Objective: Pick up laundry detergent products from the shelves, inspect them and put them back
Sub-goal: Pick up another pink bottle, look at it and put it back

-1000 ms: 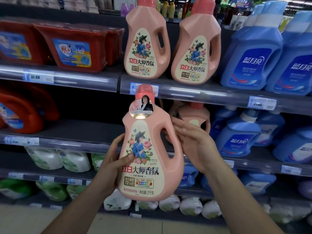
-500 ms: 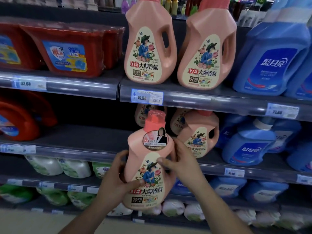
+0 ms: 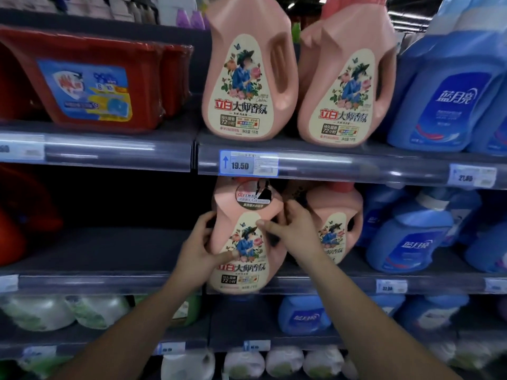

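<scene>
Pink detergent bottle, upright between my left hand and right hand at the shelf edge, cream floral label facing me.

Outstretched left hand and right hand, fingers curled.

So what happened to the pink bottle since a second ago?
The pink bottle moved forward, away from the person, in toward the middle shelf beside another pink bottle. Nothing was let go: left hand and right hand keep their grip on it. The shelved bottles stayed put.
</scene>
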Demonstrator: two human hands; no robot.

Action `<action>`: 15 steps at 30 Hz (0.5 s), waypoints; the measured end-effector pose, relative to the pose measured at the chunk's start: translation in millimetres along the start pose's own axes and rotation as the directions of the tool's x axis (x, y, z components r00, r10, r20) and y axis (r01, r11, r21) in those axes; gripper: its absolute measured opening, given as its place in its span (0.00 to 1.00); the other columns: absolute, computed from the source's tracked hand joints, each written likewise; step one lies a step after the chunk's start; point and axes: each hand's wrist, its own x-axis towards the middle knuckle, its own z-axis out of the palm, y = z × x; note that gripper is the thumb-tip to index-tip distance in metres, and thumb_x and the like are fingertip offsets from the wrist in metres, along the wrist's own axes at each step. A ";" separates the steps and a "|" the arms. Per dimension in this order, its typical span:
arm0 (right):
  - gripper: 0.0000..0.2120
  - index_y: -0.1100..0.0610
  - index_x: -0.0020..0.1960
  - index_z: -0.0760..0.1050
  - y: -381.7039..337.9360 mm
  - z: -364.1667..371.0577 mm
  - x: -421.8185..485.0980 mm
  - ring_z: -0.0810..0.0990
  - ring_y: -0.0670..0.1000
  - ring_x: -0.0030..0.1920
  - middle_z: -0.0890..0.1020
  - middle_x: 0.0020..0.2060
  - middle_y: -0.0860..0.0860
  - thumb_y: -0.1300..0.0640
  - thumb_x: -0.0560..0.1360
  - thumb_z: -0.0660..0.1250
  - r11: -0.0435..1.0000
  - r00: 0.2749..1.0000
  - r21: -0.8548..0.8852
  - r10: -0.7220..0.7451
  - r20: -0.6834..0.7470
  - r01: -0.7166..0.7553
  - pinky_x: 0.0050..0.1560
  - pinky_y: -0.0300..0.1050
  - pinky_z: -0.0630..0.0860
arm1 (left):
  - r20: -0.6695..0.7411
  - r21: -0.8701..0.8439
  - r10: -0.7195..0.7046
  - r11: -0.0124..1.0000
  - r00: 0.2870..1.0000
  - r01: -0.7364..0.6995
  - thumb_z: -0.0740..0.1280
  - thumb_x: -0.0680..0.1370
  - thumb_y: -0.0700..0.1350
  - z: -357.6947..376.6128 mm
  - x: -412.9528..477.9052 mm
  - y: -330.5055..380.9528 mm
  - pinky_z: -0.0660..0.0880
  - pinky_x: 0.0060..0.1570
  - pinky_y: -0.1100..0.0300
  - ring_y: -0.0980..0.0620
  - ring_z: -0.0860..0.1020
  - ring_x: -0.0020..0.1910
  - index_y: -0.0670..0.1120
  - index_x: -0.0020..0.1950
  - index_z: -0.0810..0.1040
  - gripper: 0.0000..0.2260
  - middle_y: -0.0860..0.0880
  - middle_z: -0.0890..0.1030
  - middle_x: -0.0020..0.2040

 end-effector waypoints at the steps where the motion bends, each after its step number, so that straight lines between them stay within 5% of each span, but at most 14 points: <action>1: 0.19 0.55 0.52 0.79 4.5 3.7 6.2 0.87 0.49 0.52 0.89 0.50 0.50 0.62 0.67 0.84 1.000 1.000 -0.005 0.013 -0.022 -0.013 0.56 0.55 0.84 | 0.006 0.003 0.004 1.000 1.000 -0.004 0.86 0.60 0.47 -0.2 8.4 -5.1 0.82 0.49 0.62 0.61 0.84 0.52 0.71 0.65 0.69 0.42 0.54 0.85 0.53; 3: 0.23 0.59 0.58 0.80 11.3 11.2 14.4 0.87 0.53 0.56 0.89 0.53 0.52 0.61 0.66 0.84 1.000 1.000 0.003 0.015 -0.025 -0.015 0.62 0.62 0.82 | 0.019 0.004 0.015 1.000 1.000 -0.015 0.86 0.63 0.40 0.2 21.8 -17.4 0.82 0.53 0.55 0.57 0.83 0.55 0.64 0.69 0.68 0.43 0.53 0.82 0.56; 6: 0.32 0.56 0.65 0.80 17.8 18.7 22.6 0.86 0.54 0.61 0.88 0.59 0.51 0.54 0.64 0.84 0.999 0.999 -0.012 -0.042 -0.031 0.041 0.65 0.62 0.81 | 0.033 -0.019 0.062 0.998 0.997 -0.062 0.84 0.65 0.36 1.0 38.9 -32.8 0.81 0.50 0.62 0.59 0.83 0.55 0.68 0.63 0.69 0.40 0.51 0.82 0.58; 10: 0.31 0.52 0.62 0.80 23.3 20.9 28.7 0.86 0.55 0.59 0.88 0.57 0.52 0.49 0.62 0.85 0.998 0.993 -0.060 -0.037 -0.111 0.031 0.63 0.63 0.82 | 0.059 -0.045 0.084 0.996 0.995 -0.081 0.82 0.66 0.32 3.7 56.6 -41.1 0.79 0.62 0.54 0.52 0.81 0.63 0.62 0.66 0.69 0.39 0.47 0.80 0.63; 15: 0.31 0.57 0.68 0.76 25.9 17.6 31.6 0.84 0.51 0.62 0.86 0.59 0.51 0.56 0.69 0.83 0.984 0.994 -0.175 -0.044 -0.099 0.026 0.66 0.57 0.81 | 0.082 -0.014 0.022 1.000 0.996 -0.021 0.84 0.63 0.43 4.0 65.1 -44.2 0.78 0.65 0.40 0.48 0.80 0.64 0.53 0.66 0.69 0.37 0.48 0.81 0.64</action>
